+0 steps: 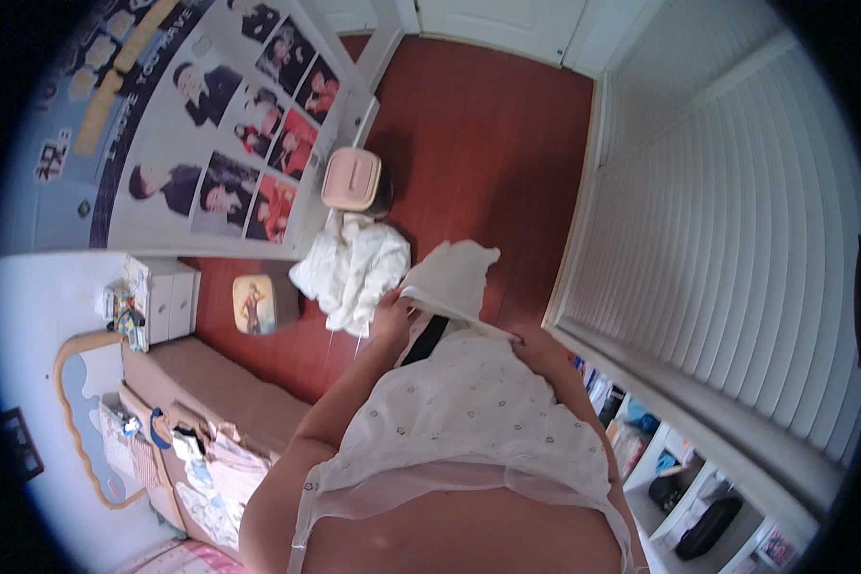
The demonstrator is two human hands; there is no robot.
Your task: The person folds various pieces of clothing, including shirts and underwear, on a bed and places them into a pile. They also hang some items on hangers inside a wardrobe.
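Note:
A thin white cloth garment (pixel 453 276) hangs in front of my body, its straight upper edge stretched between both hands. My left hand (pixel 391 316) pinches one end of that edge, with the fingers partly hidden. At the other end my right hand (pixel 527 343) grips the edge near the wardrobe side. Beyond the left hand, a rumpled white fabric heap (pixel 359 269) lies on the red wood floor, close to a bin with a pink lid (pixel 352 179). A black strip shows between the held garment and my patterned white top (pixel 466 394).
A stool with a printed top (pixel 254 305) stands left, near a white drawer cabinet (pixel 168 303). Clothes (pixel 222 466) lie by the bed. White slatted doors (pixel 689 237) and open shelves (pixel 660 459) flank the right side. A door (pixel 502 29) stands at the far end.

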